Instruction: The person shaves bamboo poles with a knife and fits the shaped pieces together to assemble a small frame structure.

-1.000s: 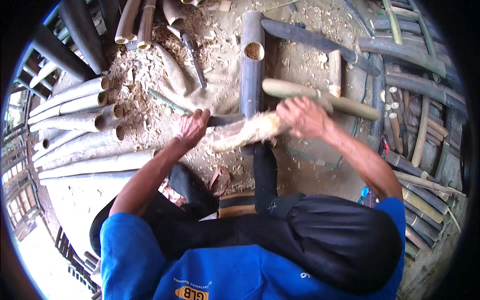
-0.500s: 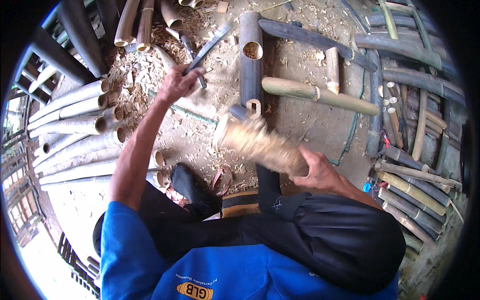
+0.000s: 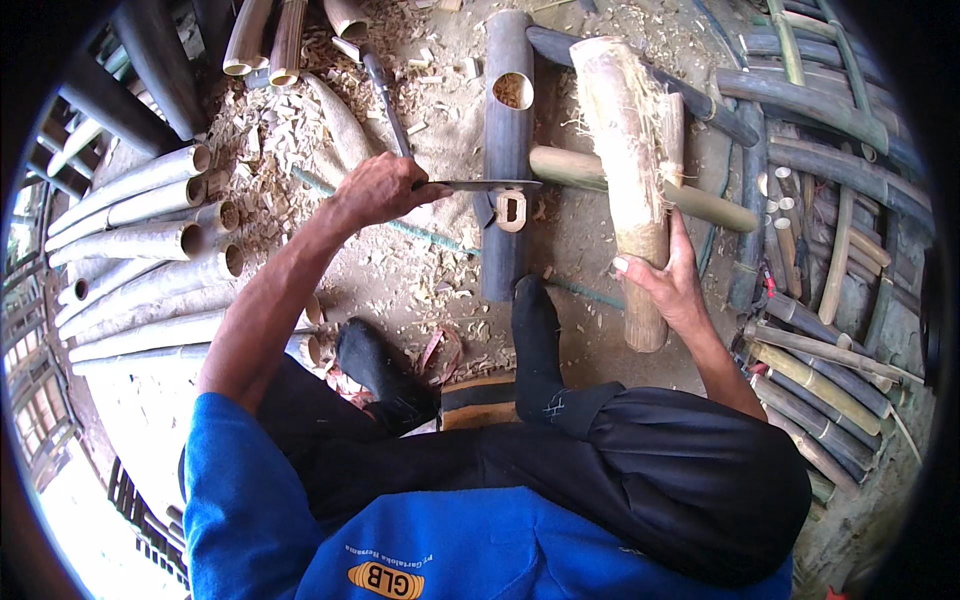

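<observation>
My left hand (image 3: 385, 190) is closed around a long, flat metal chisel (image 3: 470, 185). The blade lies level across a dark bamboo pole (image 3: 507, 150), just beyond a pale patch with a small oblong hole (image 3: 515, 208). Farther up, the same pole has a larger oval opening (image 3: 513, 90). To the right, my right hand (image 3: 665, 275) grips a thick wooden mallet (image 3: 620, 130) by its narrower near end. Its broad, battered head has frayed fibres and points away from me, apart from the chisel. A second tool with a dark handle (image 3: 376, 75) lies beyond my left hand.
Wood chips (image 3: 285, 140) litter the ground at the left. Cut bamboo tubes (image 3: 140, 240) are stacked at far left, with more bamboo (image 3: 820, 400) piled at right. A greenish crosspiece (image 3: 715, 205) joins the dark pole. My feet (image 3: 535, 335) rest close to the pole.
The mallet has swung from near the pole up and to the right, its head now pointing away. My left hand has come nearer and rightward, bringing the chisel across the pole.
</observation>
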Demonstrator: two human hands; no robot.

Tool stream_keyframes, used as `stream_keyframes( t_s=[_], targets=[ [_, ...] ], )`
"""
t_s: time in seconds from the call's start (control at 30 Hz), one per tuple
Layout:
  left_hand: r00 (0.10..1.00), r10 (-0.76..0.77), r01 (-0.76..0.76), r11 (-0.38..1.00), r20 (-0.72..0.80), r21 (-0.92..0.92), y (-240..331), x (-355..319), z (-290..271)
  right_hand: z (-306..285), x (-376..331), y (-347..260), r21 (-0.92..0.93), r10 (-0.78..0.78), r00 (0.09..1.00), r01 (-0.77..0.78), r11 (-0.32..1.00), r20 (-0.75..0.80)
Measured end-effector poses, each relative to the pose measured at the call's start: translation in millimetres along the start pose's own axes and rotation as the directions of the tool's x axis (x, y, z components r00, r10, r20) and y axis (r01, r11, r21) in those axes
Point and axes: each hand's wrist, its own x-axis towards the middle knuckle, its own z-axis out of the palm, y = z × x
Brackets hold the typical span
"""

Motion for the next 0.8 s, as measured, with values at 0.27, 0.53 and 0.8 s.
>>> stream_keyframes(
  t_s=[0.27,0.53,0.8],
  targets=[
    [0.997,-0.071,0.069,0.989,0.006,0.129,-2.0,3.7,11.7,41.3,22.0,-3.4,-0.244,-0.199,0.980,0.199,0.949,0.022],
    [0.980,-0.160,0.159,0.987,0.118,0.017,-9.1,1.5,5.2,18.2,75.6,-89.1,-0.422,0.011,0.957,0.117,0.899,0.289],
    [0.977,-0.124,0.121,0.992,0.174,0.030,-10.3,14.4,11.7,40.6,88.3,-37.3,-0.744,0.350,0.864,0.042,0.667,0.363]
  ],
)
